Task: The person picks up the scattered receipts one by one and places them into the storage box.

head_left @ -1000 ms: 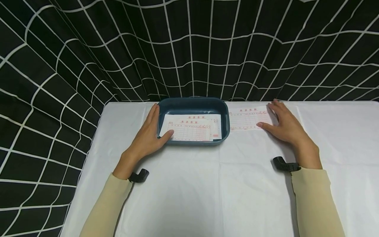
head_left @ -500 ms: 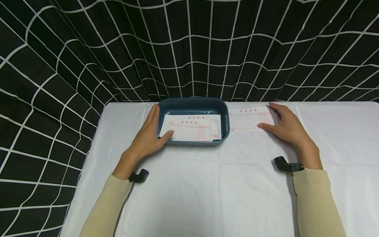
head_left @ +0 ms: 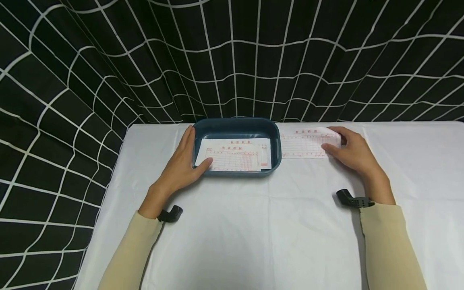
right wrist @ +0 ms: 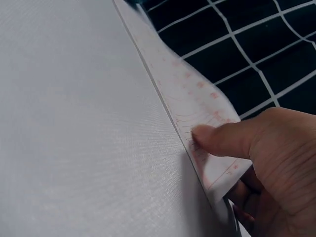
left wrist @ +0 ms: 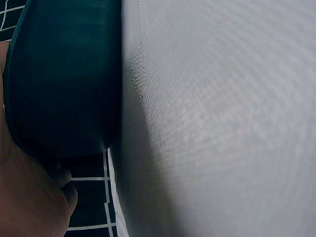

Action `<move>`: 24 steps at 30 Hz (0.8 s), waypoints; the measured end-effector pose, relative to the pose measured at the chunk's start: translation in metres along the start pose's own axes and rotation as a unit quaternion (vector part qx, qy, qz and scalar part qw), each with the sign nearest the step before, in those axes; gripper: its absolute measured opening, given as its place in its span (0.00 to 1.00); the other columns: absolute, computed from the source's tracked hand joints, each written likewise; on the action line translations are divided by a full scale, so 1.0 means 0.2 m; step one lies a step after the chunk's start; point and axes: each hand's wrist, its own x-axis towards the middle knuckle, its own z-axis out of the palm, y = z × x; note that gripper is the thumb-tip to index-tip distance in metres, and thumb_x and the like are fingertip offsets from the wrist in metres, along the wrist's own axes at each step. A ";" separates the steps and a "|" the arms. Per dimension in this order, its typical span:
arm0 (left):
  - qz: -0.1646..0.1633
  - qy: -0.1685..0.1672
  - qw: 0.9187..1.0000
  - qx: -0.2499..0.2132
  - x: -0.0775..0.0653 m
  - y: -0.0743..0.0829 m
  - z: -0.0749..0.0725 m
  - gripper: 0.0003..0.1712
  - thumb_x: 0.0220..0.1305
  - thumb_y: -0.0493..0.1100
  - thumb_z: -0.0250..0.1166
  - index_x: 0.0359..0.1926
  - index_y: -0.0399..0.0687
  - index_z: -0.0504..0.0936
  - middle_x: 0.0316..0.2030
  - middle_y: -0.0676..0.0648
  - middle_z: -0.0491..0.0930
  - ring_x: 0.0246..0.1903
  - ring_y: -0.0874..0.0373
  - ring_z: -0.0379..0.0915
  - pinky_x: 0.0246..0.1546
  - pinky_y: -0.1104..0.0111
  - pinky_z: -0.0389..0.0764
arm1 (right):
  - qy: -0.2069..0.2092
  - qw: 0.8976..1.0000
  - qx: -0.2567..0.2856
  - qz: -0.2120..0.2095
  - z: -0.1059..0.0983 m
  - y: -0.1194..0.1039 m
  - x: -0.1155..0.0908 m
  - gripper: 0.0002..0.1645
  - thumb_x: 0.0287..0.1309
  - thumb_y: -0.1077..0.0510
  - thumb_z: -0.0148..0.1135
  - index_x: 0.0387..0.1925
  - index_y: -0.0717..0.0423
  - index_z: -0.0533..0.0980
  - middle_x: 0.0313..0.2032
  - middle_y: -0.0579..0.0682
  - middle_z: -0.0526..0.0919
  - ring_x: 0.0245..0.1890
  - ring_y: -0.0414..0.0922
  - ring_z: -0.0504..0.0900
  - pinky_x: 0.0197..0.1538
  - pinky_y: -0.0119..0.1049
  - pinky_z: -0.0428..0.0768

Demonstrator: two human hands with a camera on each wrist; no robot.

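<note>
In the head view, a dark blue plastic tray [head_left: 235, 128] stands on the table with several red-printed receipt slips [head_left: 232, 159] lying inside. My left hand [head_left: 179, 165] holds its left end, thumb over the near rim and fingers along the outer wall. The left wrist view has the tray's outer side [left wrist: 64, 79] beside that hand. To the right of the tray lies a receipt form [head_left: 302, 144]. My right hand [head_left: 357, 151] pinches its right end. In the right wrist view the thumb is on top of the paper [right wrist: 182, 84], fingers underneath, and that end bends upward.
A white cloth [head_left: 232, 229] covers the table. Behind the tray and along the left rises a black curtain [head_left: 246, 60] with a white grid. Each wrist carries a small black camera [head_left: 353, 200] on a strap.
My right hand has shifted slightly right and curled its fingers under the receipt form's right end, which now lifts. The left hand and tray stay in place.
</note>
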 end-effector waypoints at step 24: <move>-0.004 -0.004 1.000 0.003 0.00 0.00 0.00 0.61 0.71 0.65 0.63 0.86 0.46 0.37 0.87 0.46 0.33 0.87 0.46 0.39 0.84 0.46 0.53 | 0.120 0.985 0.123 0.022 -0.12 -0.10 -0.10 0.19 0.70 0.50 0.68 0.52 0.59 0.81 0.26 0.16 0.78 0.29 0.19 0.78 0.31 0.17 0.75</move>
